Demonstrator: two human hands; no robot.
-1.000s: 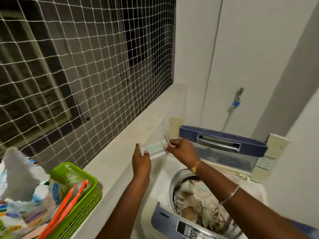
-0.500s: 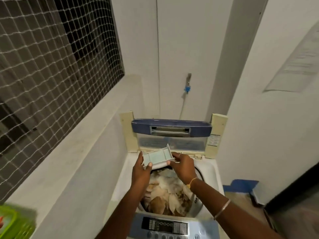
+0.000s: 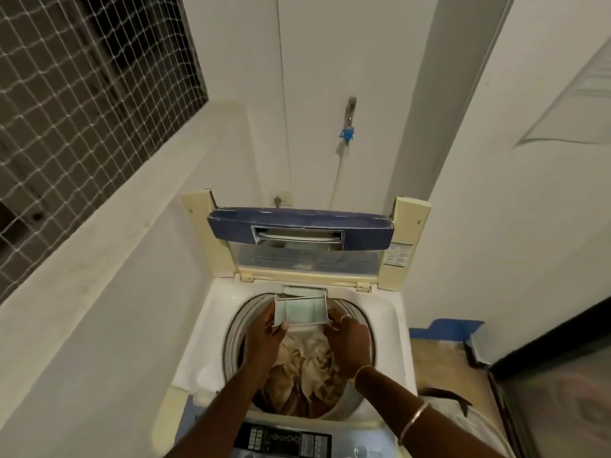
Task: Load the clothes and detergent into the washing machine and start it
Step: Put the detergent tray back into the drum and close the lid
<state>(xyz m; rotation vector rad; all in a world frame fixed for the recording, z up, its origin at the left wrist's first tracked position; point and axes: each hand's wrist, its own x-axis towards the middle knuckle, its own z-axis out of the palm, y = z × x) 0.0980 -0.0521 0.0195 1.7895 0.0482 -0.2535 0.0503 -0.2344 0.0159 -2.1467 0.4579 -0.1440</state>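
The left hand [image 3: 264,337] and right hand [image 3: 351,340] are gripping the detergent drawer [image 3: 301,313] by its near corners, over the clothes [image 3: 305,378], just before its slot [image 3: 305,290] at the drum's far rim. Entering skewed, it may be jamming.

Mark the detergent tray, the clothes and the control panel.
detergent tray [image 3: 305,313]: head view, inner floor.
clothes [image 3: 307,378]: head view, middle of the pile.
control panel [image 3: 281,441]: head view, dark display face.
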